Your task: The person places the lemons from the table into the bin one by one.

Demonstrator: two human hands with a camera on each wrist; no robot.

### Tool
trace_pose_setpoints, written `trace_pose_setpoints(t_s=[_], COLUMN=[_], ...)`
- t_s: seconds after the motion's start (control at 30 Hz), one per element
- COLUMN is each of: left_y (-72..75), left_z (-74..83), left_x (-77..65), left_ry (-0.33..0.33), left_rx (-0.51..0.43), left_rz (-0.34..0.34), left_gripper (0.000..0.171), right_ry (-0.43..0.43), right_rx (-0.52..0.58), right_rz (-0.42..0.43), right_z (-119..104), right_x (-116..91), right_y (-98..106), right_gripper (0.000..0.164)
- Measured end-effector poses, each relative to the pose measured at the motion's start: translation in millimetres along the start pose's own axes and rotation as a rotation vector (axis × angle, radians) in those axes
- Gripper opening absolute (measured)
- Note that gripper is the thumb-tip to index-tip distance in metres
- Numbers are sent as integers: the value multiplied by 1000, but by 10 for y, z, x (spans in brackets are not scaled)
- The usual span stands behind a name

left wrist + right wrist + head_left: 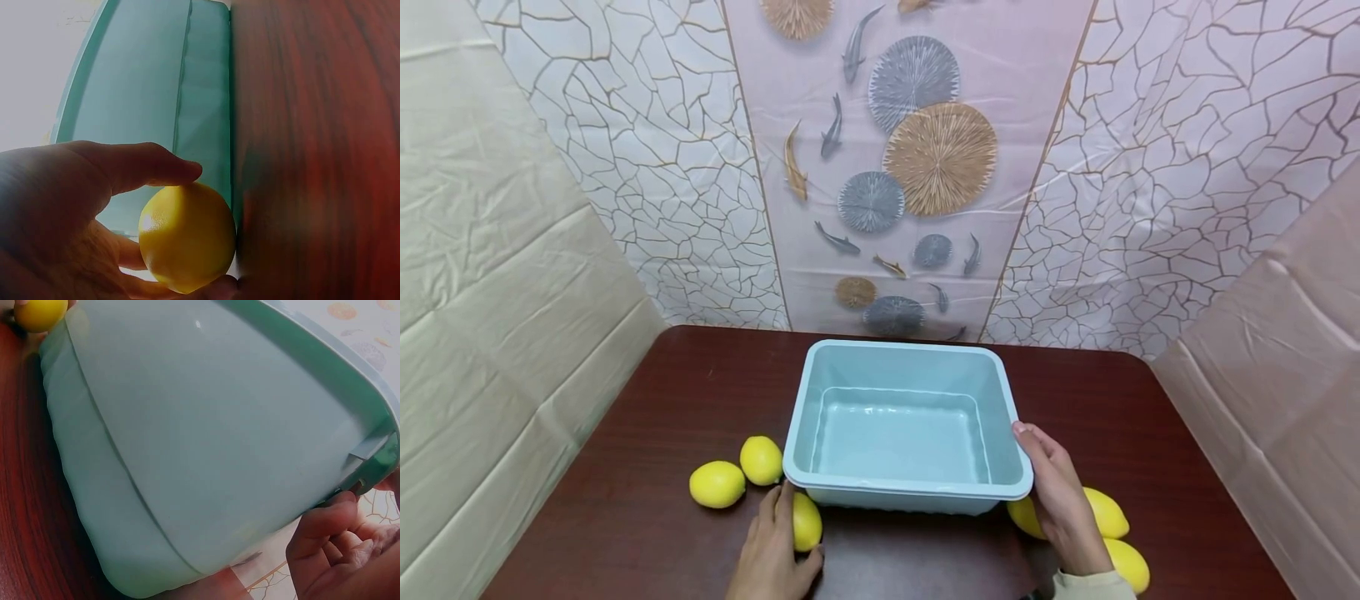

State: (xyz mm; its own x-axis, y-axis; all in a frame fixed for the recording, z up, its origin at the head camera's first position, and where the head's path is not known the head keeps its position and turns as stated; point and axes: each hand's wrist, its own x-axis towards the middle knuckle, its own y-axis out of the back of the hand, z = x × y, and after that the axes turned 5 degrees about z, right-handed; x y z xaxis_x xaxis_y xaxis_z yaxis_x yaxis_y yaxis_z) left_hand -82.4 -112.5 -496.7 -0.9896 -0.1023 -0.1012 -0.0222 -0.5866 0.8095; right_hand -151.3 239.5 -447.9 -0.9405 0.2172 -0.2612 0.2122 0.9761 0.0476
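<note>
At the far side, patterned drapes wall the scene, and before them spreads a dark, glossy counter. Mid-counter, here's the pale blue basin, surely light and fairly stiff, best taken by its rim. The right hand has it there, fingers pinching the right near edge! Near left, the left hand curls thumb and fingers around a lemon, probably light, firm, smooth, best cupped mid-body. Two more lemons lie left; three others near right.
</note>
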Motion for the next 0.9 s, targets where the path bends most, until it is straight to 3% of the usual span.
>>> trace_pose_setpoints(t_s=[0.27,0.5,0.7,0.9], left_y=[34,71,88,122], left_z=[-36,-84,-144,-173], left_x=[-7,13,31,-14], left_ry=[-25,-35,-111,-194], left_rx=[9,-40,-135,-165], left_rz=[18,-27,-92,-38], left_gripper=[98,99,106,99], right_ry=[4,8,11,8], right_rx=[-6,-3,-4,-17], right_rz=[1,-2,-2,-6], right_z=[6,5,4,9], right_x=[-10,-11,-12,-9], right_y=[7,3,7,18], right_gripper=[58,58,59,60])
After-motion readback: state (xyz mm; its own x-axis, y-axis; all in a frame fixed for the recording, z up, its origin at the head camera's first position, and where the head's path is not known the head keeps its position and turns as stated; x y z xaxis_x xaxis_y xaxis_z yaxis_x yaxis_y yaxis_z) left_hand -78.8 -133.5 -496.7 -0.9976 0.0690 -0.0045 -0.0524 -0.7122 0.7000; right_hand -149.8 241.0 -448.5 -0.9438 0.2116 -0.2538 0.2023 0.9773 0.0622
